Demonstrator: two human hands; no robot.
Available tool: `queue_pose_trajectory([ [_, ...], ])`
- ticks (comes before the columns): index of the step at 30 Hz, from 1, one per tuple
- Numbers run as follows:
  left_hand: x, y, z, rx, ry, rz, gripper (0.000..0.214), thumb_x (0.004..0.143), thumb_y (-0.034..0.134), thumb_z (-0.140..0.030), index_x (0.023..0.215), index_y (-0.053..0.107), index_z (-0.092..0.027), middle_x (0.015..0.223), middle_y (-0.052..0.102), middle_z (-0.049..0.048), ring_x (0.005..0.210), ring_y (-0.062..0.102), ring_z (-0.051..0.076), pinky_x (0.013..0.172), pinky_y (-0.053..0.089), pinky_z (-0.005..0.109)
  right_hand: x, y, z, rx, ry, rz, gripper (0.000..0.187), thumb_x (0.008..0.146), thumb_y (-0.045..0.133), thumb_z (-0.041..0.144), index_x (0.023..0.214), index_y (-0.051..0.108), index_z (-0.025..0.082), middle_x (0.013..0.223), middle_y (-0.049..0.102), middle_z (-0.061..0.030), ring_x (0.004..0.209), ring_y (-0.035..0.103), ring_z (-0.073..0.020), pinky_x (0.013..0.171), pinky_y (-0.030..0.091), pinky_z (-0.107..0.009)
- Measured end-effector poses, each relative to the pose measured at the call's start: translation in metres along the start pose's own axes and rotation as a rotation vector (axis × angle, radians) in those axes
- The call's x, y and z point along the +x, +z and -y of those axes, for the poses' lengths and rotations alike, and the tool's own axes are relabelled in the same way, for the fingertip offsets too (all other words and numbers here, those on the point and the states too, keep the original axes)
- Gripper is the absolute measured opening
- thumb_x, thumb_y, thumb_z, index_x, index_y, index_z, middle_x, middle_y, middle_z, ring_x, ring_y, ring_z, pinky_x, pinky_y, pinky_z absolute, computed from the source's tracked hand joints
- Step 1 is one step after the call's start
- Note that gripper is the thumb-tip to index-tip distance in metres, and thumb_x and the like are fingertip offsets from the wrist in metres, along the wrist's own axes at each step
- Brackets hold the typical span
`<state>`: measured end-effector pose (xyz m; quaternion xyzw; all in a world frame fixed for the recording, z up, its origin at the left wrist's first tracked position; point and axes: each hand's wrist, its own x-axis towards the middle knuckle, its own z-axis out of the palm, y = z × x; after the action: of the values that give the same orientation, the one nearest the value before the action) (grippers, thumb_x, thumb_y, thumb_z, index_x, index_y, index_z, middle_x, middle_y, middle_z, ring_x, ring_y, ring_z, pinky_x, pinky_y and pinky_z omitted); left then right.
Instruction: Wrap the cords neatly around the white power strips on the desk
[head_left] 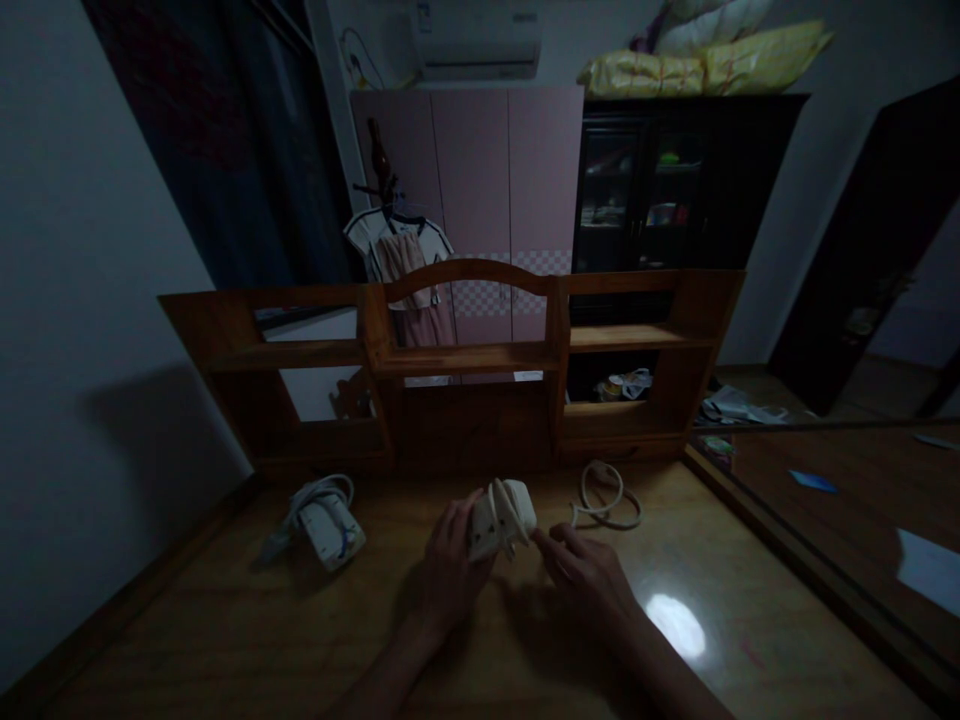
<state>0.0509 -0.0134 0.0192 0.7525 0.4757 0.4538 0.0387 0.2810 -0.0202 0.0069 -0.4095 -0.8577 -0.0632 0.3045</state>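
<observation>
My left hand [448, 562] is wrapped round a white power strip [501, 516] with its cord wound about it, held just above the wooden desk [315, 640]. My right hand [583, 575] sits to its right, fingers curled, pinching the white cord where it leaves the strip. The loose end of that cord [606, 497] lies in a loop on the desk further right. A second white power strip with a bundled cord [324, 522] lies on the desk to the left, apart from both hands.
A wooden shelf unit [465, 360] stands across the back of the desk. A second, darker table [847, 500] adjoins on the right with papers on it. Behind are a pink wardrobe, a dark cabinet and hanging clothes. The room is dim.
</observation>
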Motion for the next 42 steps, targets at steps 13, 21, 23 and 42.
queue_pose_trajectory([
  [13,0.0,0.005,0.004,0.046,0.099,0.074,0.062,0.079,0.057,-0.027,0.137,0.036,-0.021,0.126,0.052,0.0121,0.113,0.051,0.026,0.098,0.042,0.042,0.004,0.0,-0.002,0.097,0.167,0.07,0.019,0.089,0.047,0.018,0.096,0.064,0.023,0.082,0.065,-0.0017,0.063,0.06,-0.0132,0.059,0.036,-0.023],
  [21,-0.003,0.007,0.01,0.119,0.174,0.17,0.067,0.076,0.056,-0.023,0.139,0.034,-0.022,0.121,0.053,0.0121,0.109,0.051,0.027,0.097,0.04,0.044,0.002,-0.002,-0.003,0.051,0.261,-0.033,0.024,0.093,0.039,0.02,0.102,0.062,0.021,0.087,0.069,-0.0032,0.065,0.064,-0.0142,0.055,0.036,-0.022],
  [23,-0.004,0.006,0.01,0.133,0.222,0.216,0.07,0.075,0.057,-0.025,0.14,0.032,-0.022,0.119,0.053,0.0122,0.106,0.052,0.028,0.095,0.041,0.045,0.0,0.001,-0.004,0.046,0.291,-0.105,0.025,0.095,0.037,0.022,0.105,0.06,0.02,0.087,0.069,-0.0045,0.064,0.064,-0.0138,0.053,0.035,-0.021],
  [42,0.002,-0.002,0.009,0.014,0.03,0.095,0.064,0.082,0.055,-0.035,0.14,0.031,-0.022,0.13,0.047,0.0125,0.116,0.049,0.027,0.097,0.041,0.042,-0.003,0.001,-0.014,0.128,0.469,-0.315,0.022,0.098,0.035,0.032,0.092,0.051,0.018,0.064,0.055,0.0008,0.049,0.05,-0.0107,0.049,0.031,-0.021],
])
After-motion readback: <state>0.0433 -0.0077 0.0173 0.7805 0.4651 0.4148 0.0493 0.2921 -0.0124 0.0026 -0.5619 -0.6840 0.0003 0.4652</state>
